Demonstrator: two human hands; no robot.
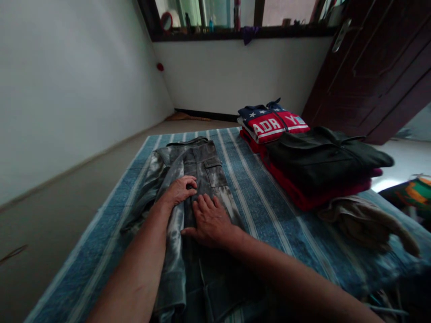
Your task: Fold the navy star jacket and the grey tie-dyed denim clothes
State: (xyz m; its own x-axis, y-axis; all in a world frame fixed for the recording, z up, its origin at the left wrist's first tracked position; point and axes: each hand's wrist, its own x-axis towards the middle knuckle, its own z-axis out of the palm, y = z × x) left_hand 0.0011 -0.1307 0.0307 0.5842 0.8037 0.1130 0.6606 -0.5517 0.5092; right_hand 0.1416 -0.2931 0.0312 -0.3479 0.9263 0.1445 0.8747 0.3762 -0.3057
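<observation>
A grey, mottled denim-like jacket (197, 163) lies front up on a blue striped cloth, its collar toward the far edge. One sleeve (175, 251) is laid lengthwise over the body, and a flap pocket (214, 170) shows on the right side of the chest. My left hand (182, 189) is at the jacket's middle, fingers curled toward the thumb in a pinch on its front fabric. Just right of it, my right hand (212, 220) rests flat on the jacket with fingers spread. The jacket's near end is in dark shadow.
Right of the jacket, folded clothes are stacked on the striped cloth (269, 211): a dark jacket (323, 157), red garments (303, 199) and a red-and-navy lettered top (269, 123). A crumpled brown garment (360, 224) lies nearer. A wall stands left; a dark door (370, 67) is at right.
</observation>
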